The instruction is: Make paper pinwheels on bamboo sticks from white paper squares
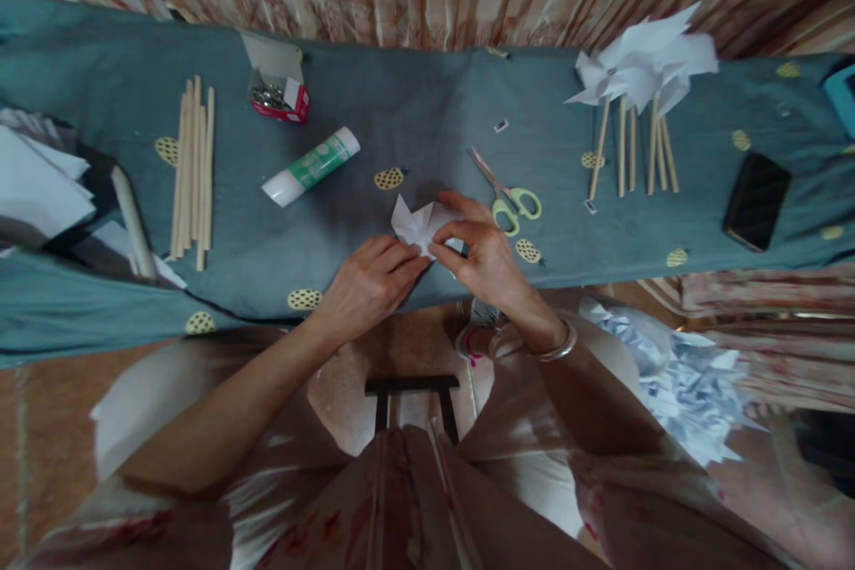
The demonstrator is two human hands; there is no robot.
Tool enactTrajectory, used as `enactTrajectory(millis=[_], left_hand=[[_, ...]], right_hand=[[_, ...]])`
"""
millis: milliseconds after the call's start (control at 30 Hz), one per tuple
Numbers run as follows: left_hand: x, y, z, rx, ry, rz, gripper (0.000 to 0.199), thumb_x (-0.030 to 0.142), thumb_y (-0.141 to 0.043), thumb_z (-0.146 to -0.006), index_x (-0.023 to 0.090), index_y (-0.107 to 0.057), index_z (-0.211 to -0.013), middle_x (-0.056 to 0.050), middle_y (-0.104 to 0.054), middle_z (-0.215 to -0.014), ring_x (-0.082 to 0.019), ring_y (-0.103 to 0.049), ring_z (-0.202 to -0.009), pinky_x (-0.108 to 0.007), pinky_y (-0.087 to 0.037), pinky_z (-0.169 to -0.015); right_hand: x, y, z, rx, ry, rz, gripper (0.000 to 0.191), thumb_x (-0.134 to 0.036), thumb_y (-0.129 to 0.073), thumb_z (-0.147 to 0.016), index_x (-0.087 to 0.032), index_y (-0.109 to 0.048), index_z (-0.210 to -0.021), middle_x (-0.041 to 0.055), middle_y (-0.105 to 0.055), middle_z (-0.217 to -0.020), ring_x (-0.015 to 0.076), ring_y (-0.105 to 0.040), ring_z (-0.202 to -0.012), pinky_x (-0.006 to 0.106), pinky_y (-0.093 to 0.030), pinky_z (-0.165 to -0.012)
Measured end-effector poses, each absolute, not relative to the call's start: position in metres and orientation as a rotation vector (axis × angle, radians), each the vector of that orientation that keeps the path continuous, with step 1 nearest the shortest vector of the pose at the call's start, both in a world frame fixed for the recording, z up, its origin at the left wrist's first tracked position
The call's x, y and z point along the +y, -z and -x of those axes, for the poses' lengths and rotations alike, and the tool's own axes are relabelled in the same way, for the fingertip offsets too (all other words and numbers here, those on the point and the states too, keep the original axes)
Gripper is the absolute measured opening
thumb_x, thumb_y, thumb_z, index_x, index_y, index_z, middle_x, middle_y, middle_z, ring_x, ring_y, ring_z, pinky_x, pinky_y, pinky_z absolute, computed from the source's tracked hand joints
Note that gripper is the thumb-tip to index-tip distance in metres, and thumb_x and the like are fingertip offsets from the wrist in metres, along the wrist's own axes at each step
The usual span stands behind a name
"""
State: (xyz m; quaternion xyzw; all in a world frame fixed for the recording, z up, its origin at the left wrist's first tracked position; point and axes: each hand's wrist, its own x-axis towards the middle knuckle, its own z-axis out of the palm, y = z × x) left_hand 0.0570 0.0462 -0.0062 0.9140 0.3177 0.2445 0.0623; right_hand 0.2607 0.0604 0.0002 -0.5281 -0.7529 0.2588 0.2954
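Note:
A small folded white paper piece (415, 223) with pointed corners lies at the front middle of the cloth-covered table. My left hand (378, 280) has its fingers together, pressing the paper's lower left edge. My right hand (481, 249) pinches the paper's right side between thumb and index finger, with another finger stretched behind it. Just beyond the right hand lie scissors (504, 196) with green handles. A white and green glue stick (313, 166) rests on its side to the left of the paper.
Wooden sticks (193, 178) and an open box of metal pins (279, 98) lie left. Finished paper pinwheels (645, 67) on sticks and a black phone (757, 201) lie right. Below the table's right side is a pile of folded white paper (695, 383).

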Motion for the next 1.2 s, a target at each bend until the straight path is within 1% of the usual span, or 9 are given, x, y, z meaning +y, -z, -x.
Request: enactTrajectory(millis=[100, 333, 600, 733, 967, 1100, 1200], left_hand=[[0.0459, 0.0061, -0.0576, 0.972, -0.729, -2.758, 0.02, 0.018, -0.049, -0.096, 0.014, -0.067, -0.105, -0.008, -0.07, -0.092, -0.019, -0.061, -0.085, -0.034, -0.053, -0.075], [0.0451, 0.0075, -0.0584, 0.977, -0.756, -2.725, 0.02, 0.018, -0.05, -0.095, 0.012, -0.067, -0.105, -0.01, -0.07, -0.094, -0.02, -0.061, -0.085, -0.034, -0.054, -0.076], [0.045, 0.0074, -0.0602, 0.989, -0.751, -2.653, 0.021, 0.018, -0.05, -0.096, 0.013, -0.068, -0.105, -0.009, -0.07, -0.093, -0.02, -0.062, -0.086, -0.034, -0.054, -0.077], [0.0457, 0.0084, -0.0598, 1.01, -0.751, -2.634, 0.022, 0.02, -0.049, -0.096, 0.014, -0.068, -0.108, -0.009, -0.07, -0.095, -0.02, -0.062, -0.086, -0.035, -0.053, -0.077], [0.0459, 0.0089, -0.0596, 1.013, -0.763, -2.664, 0.022, 0.023, -0.051, -0.097, 0.015, -0.069, -0.106, -0.008, -0.071, -0.092, -0.019, -0.062, -0.085, -0.034, -0.051, -0.075], [0.0464, 0.0082, -0.0604, 1.024, -0.788, -2.633, 0.022, 0.022, -0.051, -0.096, 0.014, -0.069, -0.106, -0.008, -0.071, -0.092, -0.019, -0.063, -0.084, -0.033, -0.052, -0.076], [0.0468, 0.008, -0.0603, 1.019, -0.798, -2.612, 0.022, 0.021, -0.051, -0.096, 0.013, -0.069, -0.106, -0.009, -0.071, -0.093, -0.019, -0.063, -0.084, -0.033, -0.053, -0.076]], right_hand=[[0.0603, -0.0006, -0.2595, -2.0, -0.681, 1.416, 0.008, -0.02, -0.066, -0.081, -0.024, -0.068, -0.074, 0.0036, -0.059, -0.136, 0.0258, -0.053, -0.129, 0.045, -0.043, -0.109], [0.06, -0.0015, -0.2575, -2.0, -0.693, 1.438, 0.006, -0.021, -0.065, -0.081, -0.021, -0.069, -0.077, 0.007, -0.059, -0.137, 0.0279, -0.052, -0.129, 0.048, -0.042, -0.109], [0.06, -0.0031, -0.2564, -1.964, -0.707, 1.443, 0.005, -0.021, -0.07, -0.078, -0.023, -0.067, -0.075, 0.0048, -0.06, -0.135, 0.0275, -0.053, -0.128, 0.045, -0.042, -0.109], [0.06, -0.0027, -0.2565, -1.963, -0.717, 1.44, 0.007, -0.019, -0.068, -0.08, -0.023, -0.067, -0.074, 0.0043, -0.06, -0.135, 0.0271, -0.053, -0.128, 0.046, -0.043, -0.109], [0.0615, -0.0012, -0.2568, -1.938, -0.759, 1.418, 0.008, -0.023, -0.064, -0.083, -0.023, -0.067, -0.075, 0.004, -0.059, -0.136, 0.0268, -0.052, -0.129, 0.046, -0.04, -0.112], [0.0628, 0.0002, -0.2557, -1.925, -0.773, 1.414, 0.011, -0.024, -0.064, -0.084, -0.022, -0.065, -0.073, 0.0059, -0.059, -0.136, 0.0273, -0.051, -0.13, 0.047, -0.038, -0.112], [0.0637, 0.002, -0.2554, -1.932, -0.787, 1.407, 0.011, -0.026, -0.065, -0.084, -0.023, -0.064, -0.074, 0.0043, -0.058, -0.136, 0.0268, -0.051, -0.131, 0.047, -0.036, -0.114]])
